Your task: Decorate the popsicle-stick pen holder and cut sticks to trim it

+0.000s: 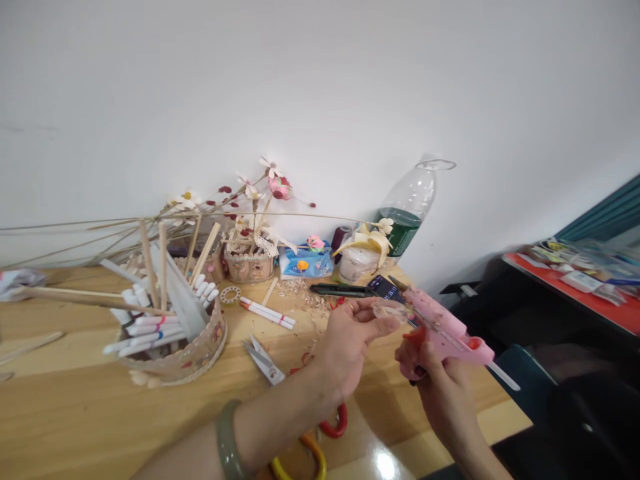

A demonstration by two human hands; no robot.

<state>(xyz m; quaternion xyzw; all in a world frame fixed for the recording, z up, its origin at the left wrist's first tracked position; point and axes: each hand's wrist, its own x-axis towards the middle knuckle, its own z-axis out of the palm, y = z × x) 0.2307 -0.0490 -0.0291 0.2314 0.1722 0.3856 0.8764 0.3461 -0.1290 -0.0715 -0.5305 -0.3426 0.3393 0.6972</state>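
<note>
Two hands are occupied above the tabletop [200,427]: a small pale piece [393,311], probably light and easily crushed and so best pinched by its edge, is gripped between the fingertips of the left hand [344,341] just beside the nozzle of a pink glue gun [447,327], whose stiff, likely light body is best held by the handle, where the right hand [443,377] is wrapped. Beyond them a phone [384,288] and a black pen-like tool [340,290] are seen, while the space under the left forearm is obstructed by scissors [270,369], partly covered.
</note>
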